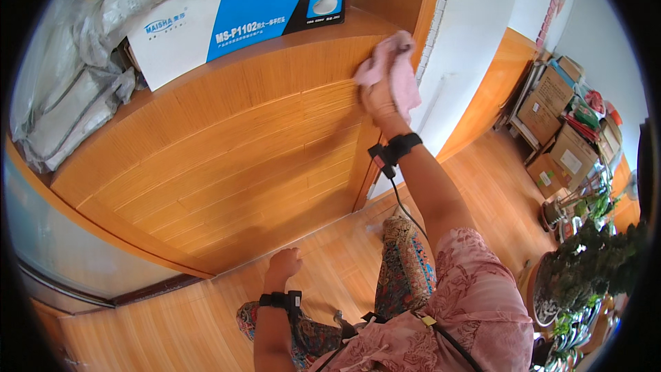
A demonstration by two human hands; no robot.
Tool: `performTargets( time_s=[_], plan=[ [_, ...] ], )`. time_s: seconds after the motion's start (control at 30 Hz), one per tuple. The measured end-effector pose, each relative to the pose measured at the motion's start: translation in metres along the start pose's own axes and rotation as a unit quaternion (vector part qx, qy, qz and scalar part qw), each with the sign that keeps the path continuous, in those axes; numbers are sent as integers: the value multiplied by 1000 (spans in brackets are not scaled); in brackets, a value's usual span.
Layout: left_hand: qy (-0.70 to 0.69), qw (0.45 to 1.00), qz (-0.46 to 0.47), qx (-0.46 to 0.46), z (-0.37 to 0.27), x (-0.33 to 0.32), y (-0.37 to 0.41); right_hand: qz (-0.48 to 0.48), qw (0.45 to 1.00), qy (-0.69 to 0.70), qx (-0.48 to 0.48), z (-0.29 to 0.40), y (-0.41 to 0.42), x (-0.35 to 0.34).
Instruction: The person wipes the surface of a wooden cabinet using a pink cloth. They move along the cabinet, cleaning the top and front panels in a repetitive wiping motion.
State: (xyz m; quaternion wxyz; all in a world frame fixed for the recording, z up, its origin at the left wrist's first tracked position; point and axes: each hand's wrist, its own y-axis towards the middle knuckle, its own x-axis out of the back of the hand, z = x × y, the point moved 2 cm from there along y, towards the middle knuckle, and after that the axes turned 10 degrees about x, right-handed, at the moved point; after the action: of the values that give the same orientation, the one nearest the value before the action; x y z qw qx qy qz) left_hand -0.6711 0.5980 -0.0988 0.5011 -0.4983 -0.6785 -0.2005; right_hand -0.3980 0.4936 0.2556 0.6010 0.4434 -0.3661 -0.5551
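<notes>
My right hand presses a pink cloth against the right end of a wooden cabinet's ledge, beside the upright door frame. The cloth and fingers are slightly blurred. My left hand hangs low over the floor, its fingers curled, with nothing visible in it. A blue, white and black cardboard box lies on the shelf above the wood panel, left of the cloth. Both wrists wear black straps.
Clear plastic bags fill the shelf's left end. Stacked cardboard boxes stand at the far right, with potted plants nearer to me. A frosted panel is at lower left. The wood-look floor runs below the cabinet.
</notes>
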Motion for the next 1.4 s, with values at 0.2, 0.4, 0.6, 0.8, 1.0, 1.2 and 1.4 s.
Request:
performTargets(
  time_s=[0.2, 0.4, 0.6, 0.8, 1.0, 1.2, 1.4],
  plan=[
    [-1, 998, 28, -51, -17, -8, 13, 95, 985, -134, 51, -24, -30, -36],
    [30, 997, 58, -46, -15, -19, 28, 383, 878, -47, 282, 83, -42, -82],
    [-7, 999, 17, -27, -13, -18, 34, 156, 963, -72, 206, 17, -4, -44],
    [-203, 976, -47, -55, -15, 20, 29, 57, 974, -160, 152, -5, 8, -32],
    [-609, 728, -236, -207, -86, 152, -20, 136, 961, 123, 208, 107, -62, -76],
    [-789, 511, -233, -248, -73, 210, -61, 500, 789, 351, 62, 166, -76, -93],
    [-417, 695, -554, -187, -55, 284, -82, 311, 925, 153, 153, 117, -28, -85]
  ],
)
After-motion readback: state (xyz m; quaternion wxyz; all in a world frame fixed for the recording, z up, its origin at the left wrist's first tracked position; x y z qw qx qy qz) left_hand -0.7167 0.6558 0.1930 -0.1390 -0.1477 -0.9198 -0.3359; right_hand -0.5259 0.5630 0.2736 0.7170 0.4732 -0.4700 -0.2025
